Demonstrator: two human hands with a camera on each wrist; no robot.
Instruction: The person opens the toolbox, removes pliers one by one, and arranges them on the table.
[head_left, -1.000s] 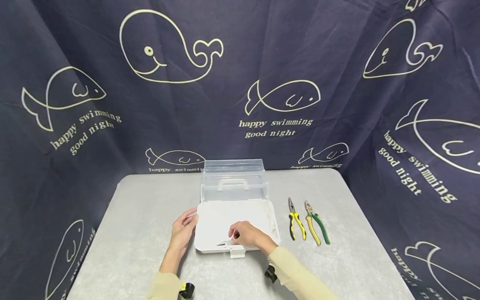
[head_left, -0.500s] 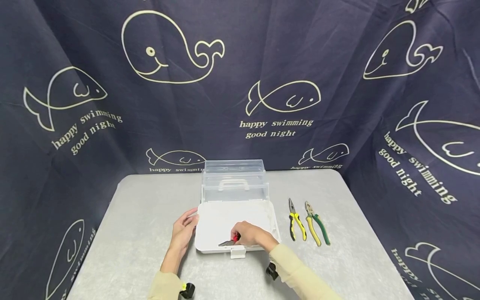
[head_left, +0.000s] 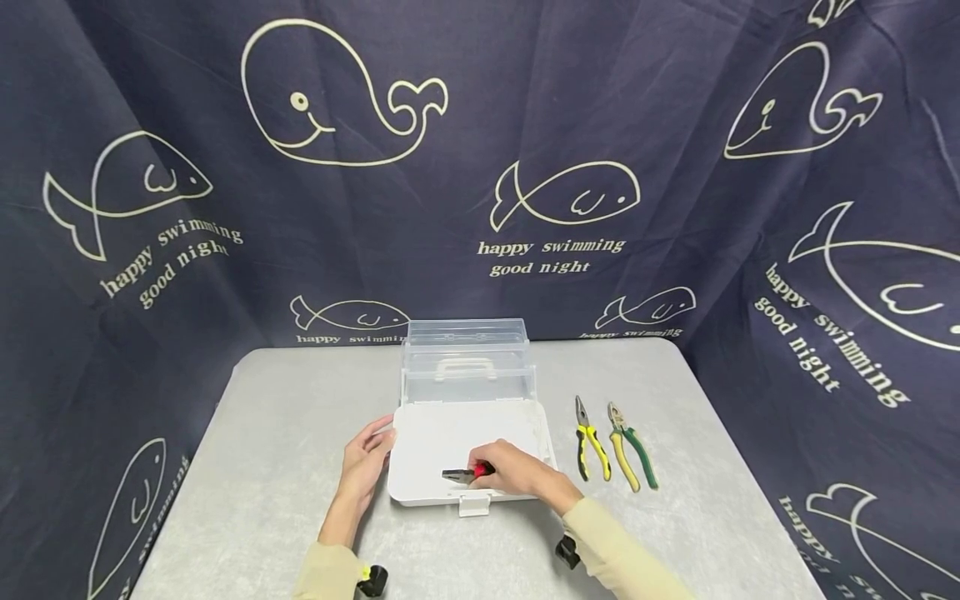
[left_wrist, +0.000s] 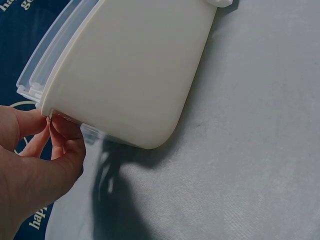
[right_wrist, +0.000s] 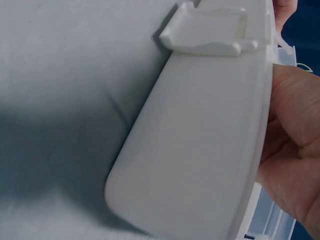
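A white plastic toolbox point(head_left: 431, 442) stands on the table, its clear tiered trays point(head_left: 470, 387) folded up at the back. With the thumb and curled fingers, my left hand point(head_left: 363, 467) grips the box's left rim; the left wrist view shows that hand point(left_wrist: 45, 155) pinching the edge. My right hand point(head_left: 513, 468) holds pliers point(head_left: 457, 476) by their red and black handles over the box's front part, metal nose pointing left. In the right wrist view the box's front wall point(right_wrist: 190, 135) hides the pliers, and part of the right hand point(right_wrist: 295, 145) shows behind it.
Right of the box lie yellow-and-black long-nose pliers point(head_left: 592, 446) and green-and-yellow pliers point(head_left: 632, 450). A white latch point(head_left: 474, 505) hangs at the box's front. Dark blue printed cloth point(head_left: 465, 208) encloses the back and sides of the grey table point(head_left: 300, 392).
The right hand has brought the red-and-black pliers up from the box's front edge and slightly right, so more of them shows. The left hand stays on the box's left rim.
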